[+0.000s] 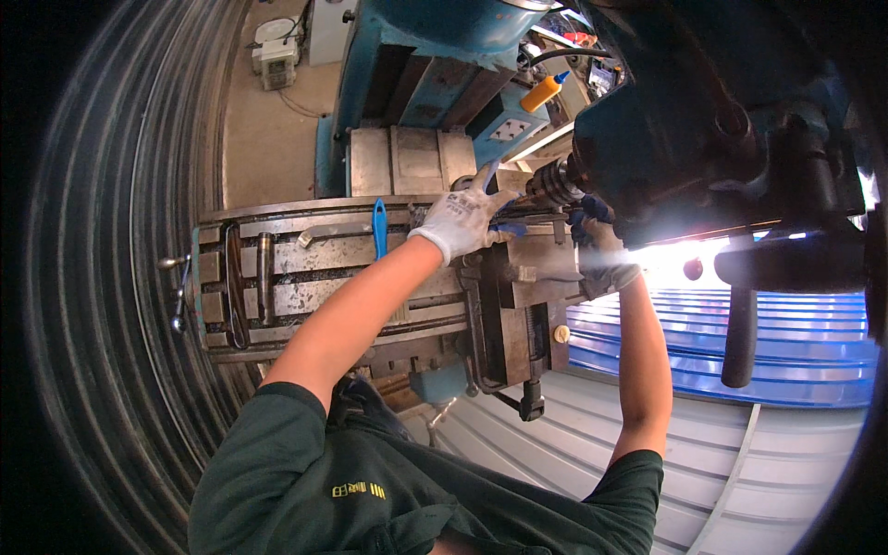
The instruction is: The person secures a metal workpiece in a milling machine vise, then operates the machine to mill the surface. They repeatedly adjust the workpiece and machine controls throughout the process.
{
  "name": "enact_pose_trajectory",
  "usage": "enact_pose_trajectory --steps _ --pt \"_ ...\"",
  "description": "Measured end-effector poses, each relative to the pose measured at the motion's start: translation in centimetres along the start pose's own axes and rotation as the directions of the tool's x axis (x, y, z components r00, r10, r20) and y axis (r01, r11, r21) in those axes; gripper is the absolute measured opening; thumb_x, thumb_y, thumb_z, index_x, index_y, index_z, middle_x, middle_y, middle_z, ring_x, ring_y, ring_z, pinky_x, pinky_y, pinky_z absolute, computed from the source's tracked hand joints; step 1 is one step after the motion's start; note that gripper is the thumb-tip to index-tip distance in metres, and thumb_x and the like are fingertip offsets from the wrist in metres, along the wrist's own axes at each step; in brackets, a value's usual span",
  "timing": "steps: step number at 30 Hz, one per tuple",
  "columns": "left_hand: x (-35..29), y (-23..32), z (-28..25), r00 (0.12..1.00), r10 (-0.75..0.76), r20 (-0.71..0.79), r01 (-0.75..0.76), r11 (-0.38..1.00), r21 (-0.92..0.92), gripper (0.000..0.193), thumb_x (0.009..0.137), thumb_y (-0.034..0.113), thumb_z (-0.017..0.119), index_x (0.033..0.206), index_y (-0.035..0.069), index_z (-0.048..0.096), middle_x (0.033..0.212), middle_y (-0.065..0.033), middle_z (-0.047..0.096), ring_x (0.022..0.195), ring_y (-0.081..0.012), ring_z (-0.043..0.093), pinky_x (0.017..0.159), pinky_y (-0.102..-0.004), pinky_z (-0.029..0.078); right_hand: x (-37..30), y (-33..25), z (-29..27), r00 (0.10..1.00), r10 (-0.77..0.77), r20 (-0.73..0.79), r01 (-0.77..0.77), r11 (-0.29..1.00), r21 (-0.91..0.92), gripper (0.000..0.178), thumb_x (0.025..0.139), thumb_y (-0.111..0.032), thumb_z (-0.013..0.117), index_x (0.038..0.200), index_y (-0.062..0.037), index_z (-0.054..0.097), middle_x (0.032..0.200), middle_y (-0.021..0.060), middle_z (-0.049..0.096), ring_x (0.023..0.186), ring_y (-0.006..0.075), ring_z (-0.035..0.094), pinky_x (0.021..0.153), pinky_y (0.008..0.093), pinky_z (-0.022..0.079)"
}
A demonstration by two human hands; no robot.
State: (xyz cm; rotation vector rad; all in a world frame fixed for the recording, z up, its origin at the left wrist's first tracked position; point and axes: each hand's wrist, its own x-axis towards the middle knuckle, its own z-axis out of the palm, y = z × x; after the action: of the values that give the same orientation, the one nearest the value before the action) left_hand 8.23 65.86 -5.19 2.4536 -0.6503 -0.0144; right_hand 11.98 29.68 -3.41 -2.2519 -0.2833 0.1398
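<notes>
My left hand (pixel 472 215), in a pale work glove with blue fingertips, has its fingers spread over the machine vise beside the tool chuck (pixel 553 183). Nothing shows in its grasp; whether the fingertips touch the metal beneath I cannot tell. Across the vise (pixel 536 268), my right hand (pixel 603 245) is at the right end, under the blue machine head (pixel 666 157). Its dark-coated fingers curl inward in shadow, and what they hold is hidden. The chuck sits tilted between both hands, coming down from the head. A small metal block (pixel 524 274) lies on the vise top.
Left on the slotted machine table (pixel 351 268) lie a blue-handled brush (pixel 380 227), a long drill-like tool (pixel 235 287), a metal rod (pixel 265 277) and scattered chips. Crank handles (pixel 178 319) stick out leftward. A yellow bottle (pixel 542 92) stands behind. A dark lever (pixel 739 342) hangs at right.
</notes>
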Motion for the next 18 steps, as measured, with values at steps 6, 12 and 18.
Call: enact_pose_trajectory --steps 6,12,18 --pt "-0.2 0.4 -0.9 0.999 -0.028 0.031 0.028 1.0 -0.002 0.068 0.088 0.06 0.058 0.146 0.031 0.038 0.158 -0.025 0.014 0.126 -0.0369 0.054 0.102 -0.0503 0.048 -0.7 0.5 1.3 0.992 0.004 -0.127 0.001 0.999 0.04 0.039 0.096 -0.006 0.055 0.134 -0.0085 0.048 0.12 0.0061 0.06 0.104 0.0154 0.06 0.09 0.0298 0.051" --pt "-0.2 0.5 -0.9 0.996 -0.071 0.061 0.071 0.997 -0.005 0.07 0.088 0.063 0.055 0.145 0.024 0.041 0.157 -0.0273 0.015 0.128 -0.0394 0.051 0.101 -0.0474 0.048 1.0 9.0 -0.2 0.98 -0.125 -0.157 0.097 0.98 -0.176 0.039 0.094 -0.005 0.057 0.133 -0.0059 0.05 0.121 0.0061 0.061 0.106 0.0158 0.061 0.089 0.0288 0.051" --pt "0.2 1.1 -1.1 0.995 -0.048 0.088 0.049 0.999 -0.011 0.071 0.088 0.066 0.053 0.148 0.033 0.036 0.157 -0.0266 0.016 0.124 -0.0413 0.054 0.101 -0.0467 0.05 1.8 14.8 -3.3 0.934 -0.345 -0.096 0.216 0.755 -0.619 0.026 0.093 -0.003 0.059 0.119 -0.0031 0.06 0.107 0.0022 0.064 0.09 0.0124 0.061 0.08 0.0273 0.051"
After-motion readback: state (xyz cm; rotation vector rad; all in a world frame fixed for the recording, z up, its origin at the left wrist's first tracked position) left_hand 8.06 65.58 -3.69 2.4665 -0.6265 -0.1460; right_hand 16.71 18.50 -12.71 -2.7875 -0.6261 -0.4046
